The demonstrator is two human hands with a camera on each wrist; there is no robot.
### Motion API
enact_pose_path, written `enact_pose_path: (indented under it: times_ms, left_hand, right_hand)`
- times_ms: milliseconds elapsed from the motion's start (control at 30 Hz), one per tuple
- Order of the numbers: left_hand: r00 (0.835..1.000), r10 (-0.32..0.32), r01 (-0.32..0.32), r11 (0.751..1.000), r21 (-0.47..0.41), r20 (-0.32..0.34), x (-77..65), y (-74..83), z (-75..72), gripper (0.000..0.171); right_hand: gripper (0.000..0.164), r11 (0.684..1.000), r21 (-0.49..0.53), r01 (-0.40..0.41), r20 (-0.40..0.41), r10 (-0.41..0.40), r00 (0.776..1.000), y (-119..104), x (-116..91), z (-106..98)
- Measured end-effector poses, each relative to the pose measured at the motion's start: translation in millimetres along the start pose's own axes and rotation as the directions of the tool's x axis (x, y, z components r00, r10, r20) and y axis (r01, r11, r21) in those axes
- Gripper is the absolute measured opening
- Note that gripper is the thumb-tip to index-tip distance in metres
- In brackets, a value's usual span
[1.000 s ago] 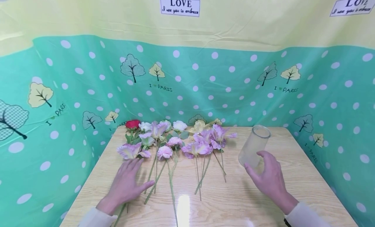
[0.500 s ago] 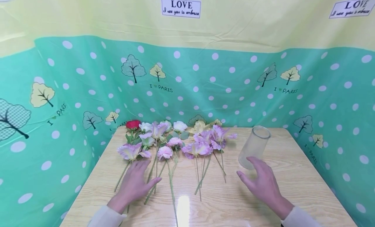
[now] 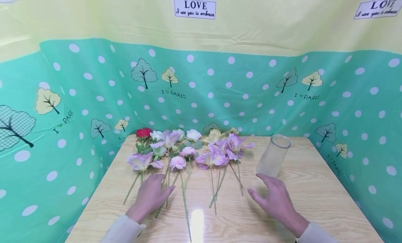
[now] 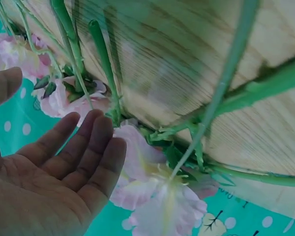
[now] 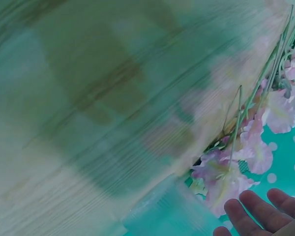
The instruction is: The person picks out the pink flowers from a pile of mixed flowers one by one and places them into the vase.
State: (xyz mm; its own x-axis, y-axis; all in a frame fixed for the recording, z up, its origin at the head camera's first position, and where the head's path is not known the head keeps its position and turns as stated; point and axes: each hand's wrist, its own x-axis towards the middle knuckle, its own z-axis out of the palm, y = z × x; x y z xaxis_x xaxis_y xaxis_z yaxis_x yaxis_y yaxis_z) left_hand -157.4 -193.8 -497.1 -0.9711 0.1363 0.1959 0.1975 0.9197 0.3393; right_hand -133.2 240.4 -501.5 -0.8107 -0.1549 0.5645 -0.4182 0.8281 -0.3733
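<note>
My left hand [image 3: 150, 196] hovers with relaxed fingers over the stems of the left bunch of flowers, just in front of a purple ruffled flower [image 3: 140, 162]. In the left wrist view, the fingers of that hand [image 4: 64, 169] are loosely bent and hold nothing, with green stems and pink blooms behind them. A frosted clear vase [image 3: 272, 157] stands upright on the right. Just in front of it is my right hand [image 3: 274, 201], thumb and fingers spread apart, holding nothing. The right wrist view catches part of the vase [image 5: 169, 211] beside the fingertips.
Several artificial flowers lie in a row across the wooden table [image 3: 317, 201], including a red rose [image 3: 143, 133], a white bloom [image 3: 193, 134], a pink bloom [image 3: 177, 162] and a purple group [image 3: 213, 158]. Their stems point toward me. A green dotted curtain [image 3: 220, 93] encloses the table's back and sides.
My left hand has drawn back and to the right, away from the purple flower. My right hand has pulled back and slightly left from the vase. Flowers and vase have stayed put.
</note>
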Motion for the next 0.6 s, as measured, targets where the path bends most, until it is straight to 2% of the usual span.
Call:
enact_pose_path:
  times_ms: [433,600]
  left_hand:
    - [0.991,-0.121,0.118,0.991,0.055,0.054,23.5,7.6,11.2,0.042]
    - [0.986,-0.159,0.156,0.985,0.069,0.054,32.1,9.2,12.9,0.034]
  right_hand:
    - [0.06,0.999,-0.012,0.044,0.01,-0.043,0.999,-11,-2,5]
    - [0.057,0.997,-0.028,0.07,-0.002,-0.07,0.998,-13,-2,8]
